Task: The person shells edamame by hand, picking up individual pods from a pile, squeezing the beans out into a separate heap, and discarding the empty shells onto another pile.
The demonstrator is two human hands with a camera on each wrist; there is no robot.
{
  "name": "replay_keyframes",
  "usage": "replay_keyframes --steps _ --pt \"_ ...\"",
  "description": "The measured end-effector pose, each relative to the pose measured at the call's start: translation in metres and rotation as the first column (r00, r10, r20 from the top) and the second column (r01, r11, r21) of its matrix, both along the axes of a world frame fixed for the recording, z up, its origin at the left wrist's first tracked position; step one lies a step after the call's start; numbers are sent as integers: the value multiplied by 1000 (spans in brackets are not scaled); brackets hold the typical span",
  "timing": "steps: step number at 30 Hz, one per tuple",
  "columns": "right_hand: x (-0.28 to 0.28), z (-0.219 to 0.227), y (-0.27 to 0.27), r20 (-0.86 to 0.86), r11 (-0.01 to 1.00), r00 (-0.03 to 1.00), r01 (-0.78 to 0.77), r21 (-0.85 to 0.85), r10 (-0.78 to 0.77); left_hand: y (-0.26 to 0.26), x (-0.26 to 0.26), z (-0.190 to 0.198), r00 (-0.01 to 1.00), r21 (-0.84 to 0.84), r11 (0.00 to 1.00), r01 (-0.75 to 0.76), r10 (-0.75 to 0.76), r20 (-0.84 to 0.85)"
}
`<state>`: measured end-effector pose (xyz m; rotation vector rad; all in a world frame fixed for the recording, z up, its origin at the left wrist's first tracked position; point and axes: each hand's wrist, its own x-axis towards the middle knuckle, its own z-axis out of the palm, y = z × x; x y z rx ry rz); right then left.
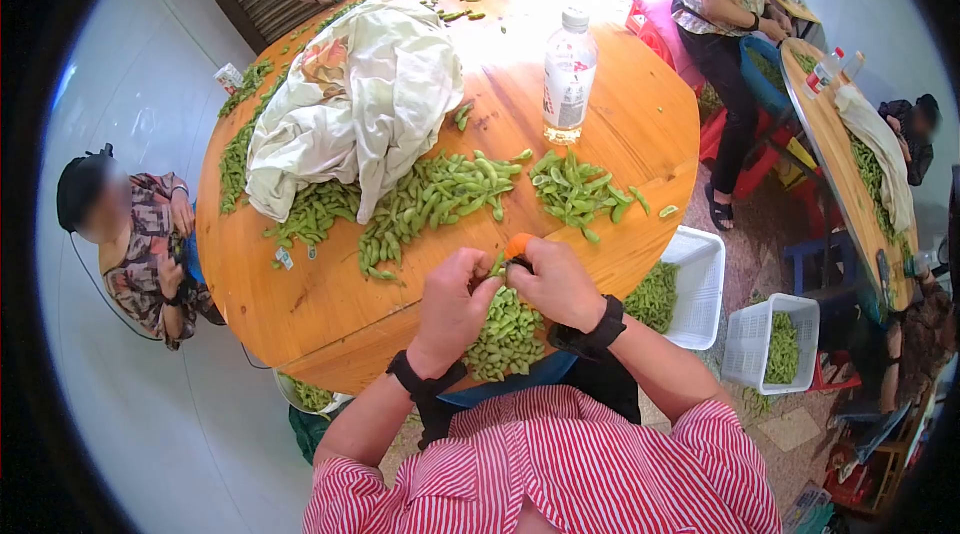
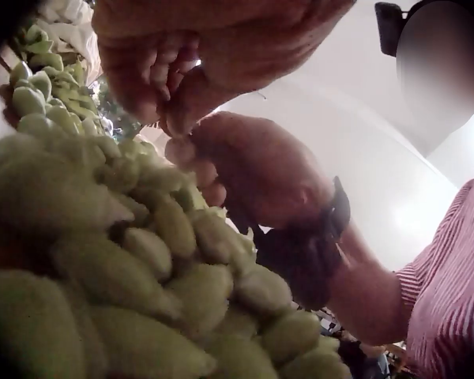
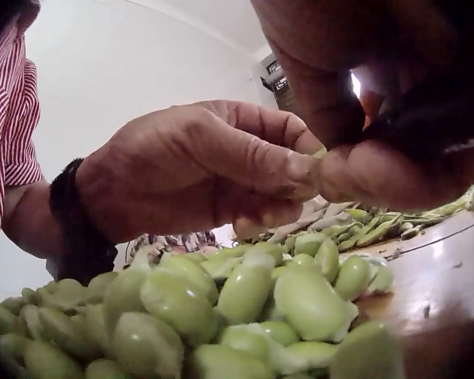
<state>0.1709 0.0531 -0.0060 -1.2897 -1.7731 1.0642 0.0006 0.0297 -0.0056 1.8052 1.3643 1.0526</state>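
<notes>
My left hand [image 1: 452,309] pinches a green soybean pod [image 1: 497,267] between thumb and fingers. Close against it, my right hand [image 1: 558,284] has its fingers curled, its thumb meeting the left fingertips at the pod. An orange cover [image 1: 519,246] shows at the right fingers, with something black by the thumb. In the right wrist view, the pod is mostly hidden between the touching thumbs. Directly under both hands lies a heap of shelled soybeans [image 1: 505,342] at the table's near edge; the beans [image 3: 312,304] look plump and pale green.
Unshelled pods [image 1: 440,196] and a smaller pod pile [image 1: 575,189] lie beyond my hands. A white cloth bag [image 1: 350,104] and a bottle [image 1: 570,84] stand on the round wooden table [image 1: 310,319]. White baskets [image 1: 700,284] are on the right; other people sit around.
</notes>
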Motion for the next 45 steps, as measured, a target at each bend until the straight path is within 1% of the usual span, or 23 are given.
replay_keyframes --steps 5,7,9,10,12,15,17,19,20,21,22,24,25,26,27,28,30,34,37,39,41,43,45 --pt "-1 -3 4 62 995 998 -1 100 -5 -2 0 7 994 159 986 57 -41 -105" --pt "1 -7 8 52 988 995 -93 125 87 0 -3 4 989 202 976 88 -62 -132" --pt "2 -4 8 66 987 993 -108 119 100 1 -7 -1 994 -94 992 88 -82 66" --pt "2 -3 8 80 985 990 -125 115 116 2 -9 0 994 -94 992 89 -83 66" --pt "3 -4 9 42 988 992 -121 92 118 8 -12 7 869 -460 864 204 57 492" --pt "5 -6 10 -55 987 987 -144 77 148 13 -18 10 806 -537 787 302 90 585" --pt "7 -12 12 -112 982 978 -165 88 175 14 -17 12 833 -550 783 290 76 548" --pt "8 -18 14 -97 981 982 -174 -91 165 12 -15 13 858 -563 779 277 64 510" --pt "8 -18 13 -97 981 982 -173 -91 165 9 -13 12 966 -388 904 179 -86 245" --pt "8 -11 11 -66 979 983 -178 -97 172 7 -12 12 985 -165 976 143 -156 -70" --pt "7 -7 10 -36 977 983 -185 -105 182 8 -12 10 986 -167 976 141 -155 -69" --pt "8 -13 11 -25 981 983 -185 -56 184 10 -14 7 977 -11 985 172 -172 -129" --pt "7 -14 11 -14 983 983 -182 -4 182 11 -15 7 977 -10 985 171 -171 -130" --pt "8 -14 11 -14 983 983 -184 -2 184 12 -17 8 985 -244 955 170 -160 59" --pt "7 -4 9 -40 983 983 -181 -19 180 13 -17 8 966 -461 864 203 -100 238" --pt "7 1 8 -66 983 982 -179 -37 176 14 -18 10 966 -461 864 202 -99 238" --pt "8 -4 10 -22 982 982 -189 -14 189 15 -18 12 899 -542 787 296 -38 436" --pt "8 -13 15 100 975 973 -215 59 208 16 -22 10 893 -566 760 321 -43 449" --pt "9 -8 14 113 970 967 -237 55 229 17 -24 8 874 -590 728 350 -27 485" --pt "8 -7 15 107 968 964 -248 43 242 17 -23 13 837 -651 660 375 61 543" --pt "9 -10 16 101 966 962 -257 33 253 17 -21 14 872 -651 678 342 29 488" --pt "9 -14 18 187 969 955 -242 51 228 17 -16 16 903 -647 697 309 -1 431" --pt "8 -8 16 210 968 953 -237 78 217 15 -11 18 925 -568 778 268 -44 377"
